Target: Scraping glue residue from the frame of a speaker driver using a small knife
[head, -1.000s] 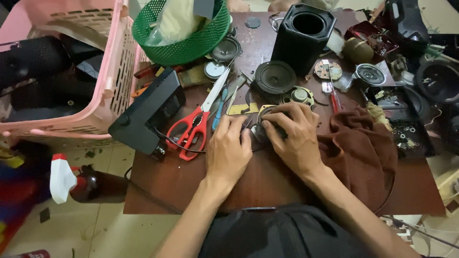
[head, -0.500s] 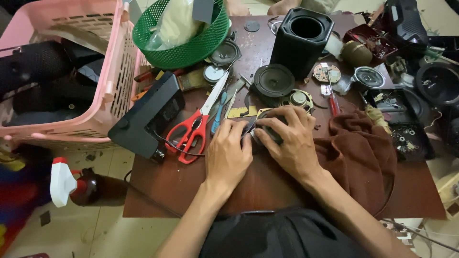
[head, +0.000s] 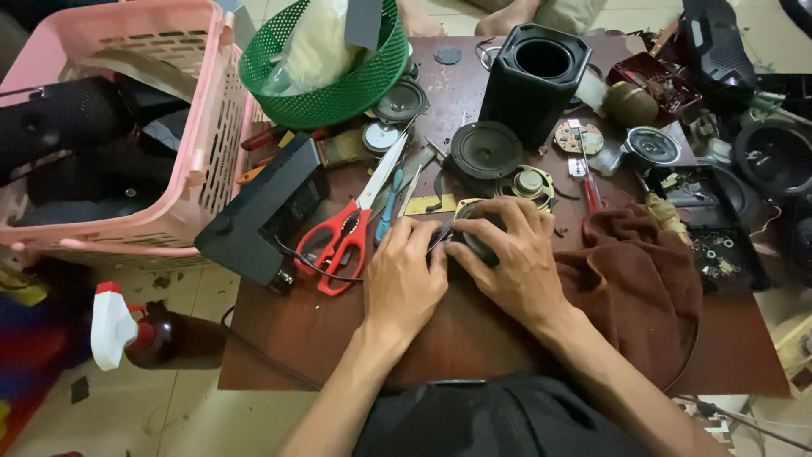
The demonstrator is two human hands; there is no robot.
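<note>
A big pink basket (head: 127, 127) sits at the far left. The brown desk (head: 474, 338) is full of parts. A brown cloth (head: 634, 279) lies at the right, near the arm. A black speaker box (head: 534, 80) stands at the far side. Red scissors (head: 347, 233) lie left of the hands. In the middle, the right hand (head: 512, 262) wraps its grip over a small round black speaker (head: 478, 241), so it stays put. The left hand (head: 404, 275) has its fingers pressed together against its side, maybe pinching something small there.
</note>
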